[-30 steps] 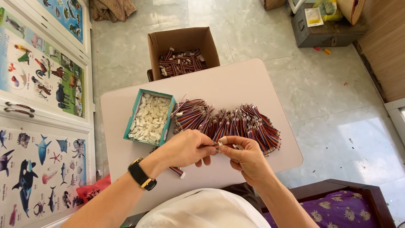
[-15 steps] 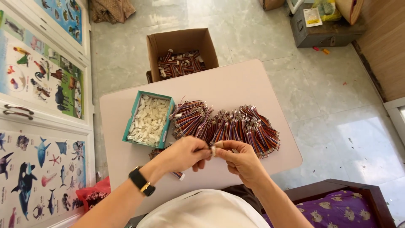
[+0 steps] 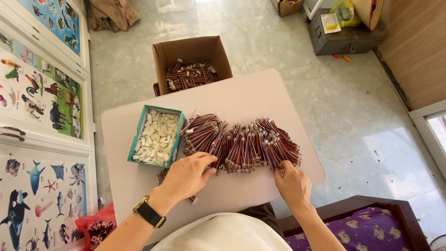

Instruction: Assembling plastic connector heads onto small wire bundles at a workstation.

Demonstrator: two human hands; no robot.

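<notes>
A long pile of red, blue and dark wire harnesses (image 3: pixel 241 144) lies across the middle of the pale pink table (image 3: pixel 241 97). My left hand (image 3: pixel 186 176), with a black wristwatch (image 3: pixel 148 214), rests flat at the pile's near left edge, fingers extended and touching the wires. Short wire pieces (image 3: pixel 192 200) poke out from under it. My right hand (image 3: pixel 292 183) is at the pile's near right end, with its fingertips pinched on a few wires there. A teal box (image 3: pixel 137 139) full of small white plastic connectors sits left of the pile.
An open cardboard box (image 3: pixel 190 49) holding more wire harnesses stands on the floor past the table's far edge. Animal posters (image 3: pixel 42 93) line the left side. A red bag (image 3: pixel 95 227) lies lower left, a purple patterned cushion (image 3: pixel 367 232) lower right, a grey metal box (image 3: pixel 346 37) far right.
My hands were together over the table's near middle, working on one wire. They have separated: the left dropped to the pile's near left edge, the right reached to the pile's right end.
</notes>
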